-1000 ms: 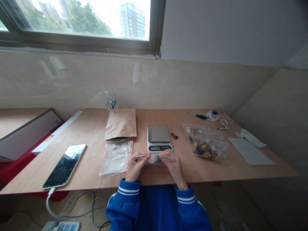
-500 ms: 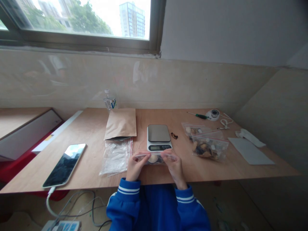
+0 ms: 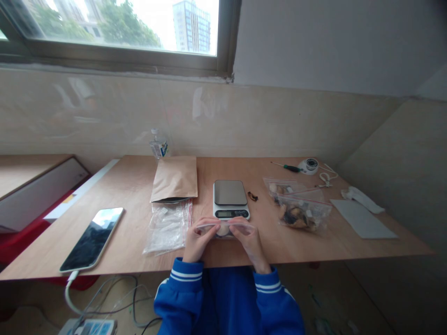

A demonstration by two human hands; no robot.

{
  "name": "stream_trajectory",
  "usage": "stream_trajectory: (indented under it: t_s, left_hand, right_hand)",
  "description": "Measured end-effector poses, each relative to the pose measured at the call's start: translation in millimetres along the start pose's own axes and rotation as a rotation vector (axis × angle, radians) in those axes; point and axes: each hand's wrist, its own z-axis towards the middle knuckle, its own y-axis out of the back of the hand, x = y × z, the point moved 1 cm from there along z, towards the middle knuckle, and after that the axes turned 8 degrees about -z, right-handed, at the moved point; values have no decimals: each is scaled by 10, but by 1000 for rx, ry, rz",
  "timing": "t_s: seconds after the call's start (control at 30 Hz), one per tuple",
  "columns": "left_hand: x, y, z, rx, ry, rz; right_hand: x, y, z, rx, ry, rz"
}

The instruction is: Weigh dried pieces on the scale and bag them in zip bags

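Between my hands is a clear zip bag (image 3: 223, 231) with a pale round piece and darker bits inside. My left hand (image 3: 199, 238) pinches its top edge from the left. On the same edge, close beside it, my right hand (image 3: 246, 236) pinches from the right. Just beyond my fingers stands a kitchen scale (image 3: 230, 192) with a bare metal plate and a small display. A small dark dried piece (image 3: 253, 196) lies to the right of the scale. Flat plastic bags (image 3: 168, 227) with red zip strips lie left of my left hand.
A brown paper pouch (image 3: 175, 179) lies behind the flat bags, near a plastic bottle (image 3: 159, 144). A phone (image 3: 92, 239) charges at the left. On the right are filled zip bags (image 3: 301, 211), a screwdriver (image 3: 291, 168), a white camera (image 3: 309, 166) and a white sheet (image 3: 363, 218).
My right hand has slid left along the bag's top edge, so its fingertips are nearer my left hand's. The items on the table have stayed in place.
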Motion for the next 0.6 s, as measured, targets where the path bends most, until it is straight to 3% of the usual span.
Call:
stream_trajectory:
  t_s: [0.27,0.43,0.6]
  left_hand:
    - [-3,-48,-7,-36,-46,-6]
    - [-11,-84,-11,-123,-67,-9]
    - [-45,-123,-3,-48,-58,-34]
  right_hand:
    - [16,-24,-7,-72,45,-92]
    - [74,-43,0,-106,48,-109]
    - [131,-80,5,-60,9,6]
